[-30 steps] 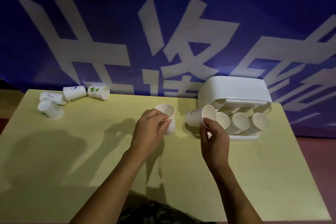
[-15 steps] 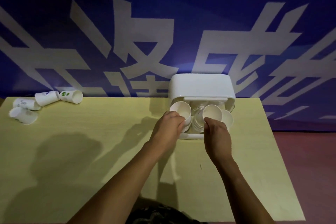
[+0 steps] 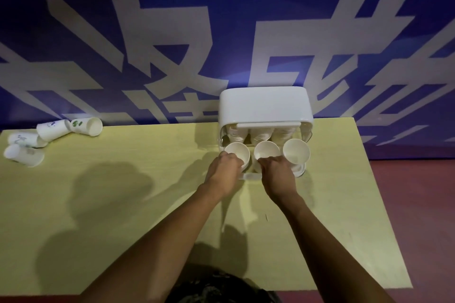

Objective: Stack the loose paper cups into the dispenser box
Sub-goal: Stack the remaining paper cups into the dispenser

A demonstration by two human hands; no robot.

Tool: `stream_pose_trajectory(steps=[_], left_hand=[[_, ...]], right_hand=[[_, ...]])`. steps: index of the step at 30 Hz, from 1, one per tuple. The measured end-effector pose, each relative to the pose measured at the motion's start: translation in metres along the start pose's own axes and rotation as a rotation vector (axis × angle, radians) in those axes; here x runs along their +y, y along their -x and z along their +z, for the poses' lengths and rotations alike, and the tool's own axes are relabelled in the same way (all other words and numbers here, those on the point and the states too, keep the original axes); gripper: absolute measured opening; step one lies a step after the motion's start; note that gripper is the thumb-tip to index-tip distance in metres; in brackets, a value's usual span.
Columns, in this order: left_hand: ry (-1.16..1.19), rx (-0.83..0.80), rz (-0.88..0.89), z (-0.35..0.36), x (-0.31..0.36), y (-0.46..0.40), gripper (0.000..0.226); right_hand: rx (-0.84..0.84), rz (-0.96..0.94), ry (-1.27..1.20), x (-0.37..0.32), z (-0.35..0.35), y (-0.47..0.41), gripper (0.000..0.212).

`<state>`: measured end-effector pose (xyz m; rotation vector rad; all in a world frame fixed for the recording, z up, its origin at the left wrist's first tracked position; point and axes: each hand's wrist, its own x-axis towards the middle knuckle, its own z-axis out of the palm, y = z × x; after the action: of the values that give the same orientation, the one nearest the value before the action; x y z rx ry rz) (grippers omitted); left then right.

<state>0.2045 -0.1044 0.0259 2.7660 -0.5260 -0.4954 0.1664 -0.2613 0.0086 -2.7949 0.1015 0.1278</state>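
A white dispenser box (image 3: 264,106) stands at the table's far edge, its front open on three rows of stacked paper cups. My left hand (image 3: 222,171) grips the front cup of the left row (image 3: 236,154). My right hand (image 3: 278,173) grips the front cup of the middle row (image 3: 266,151). The right row's front cup (image 3: 296,151) is untouched. Several loose paper cups (image 3: 53,129) lie on their sides at the far left of the table.
The yellow table (image 3: 123,204) ends at a blue banner wall (image 3: 221,19) behind the box. Red floor (image 3: 418,204) lies past the table's right edge.
Both hands carried their cups to the box and now press them onto the left and middle rows. The view has shifted right, so the box sits near centre.
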Motion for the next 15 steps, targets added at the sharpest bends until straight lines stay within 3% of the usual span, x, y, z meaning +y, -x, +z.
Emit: stream_pose_trajectory(steps=[4,7,10,15], left_hand=[[0.187,0.157,0.050,-0.011,-0.008,0.016,0.032],[0.221,0.248,-0.037,-0.021,-0.036,0.036,0.034],[0.228,0.299,-0.217,-0.029,-0.076,0.064,0.039],[0.216,0.332,-0.364,-0.044,-0.152,0.111,0.042]], right_hand=[[0.162,0.002,-0.087,-0.013,-0.012,0.010,0.016],[0.215,-0.070,-0.173,-0.035,-0.015,0.014,0.017],[0.154,-0.129,-0.219,-0.065,-0.003,0.012,0.021],[-0.008,-0.226,-0.234,-0.131,0.027,0.004,0.027]])
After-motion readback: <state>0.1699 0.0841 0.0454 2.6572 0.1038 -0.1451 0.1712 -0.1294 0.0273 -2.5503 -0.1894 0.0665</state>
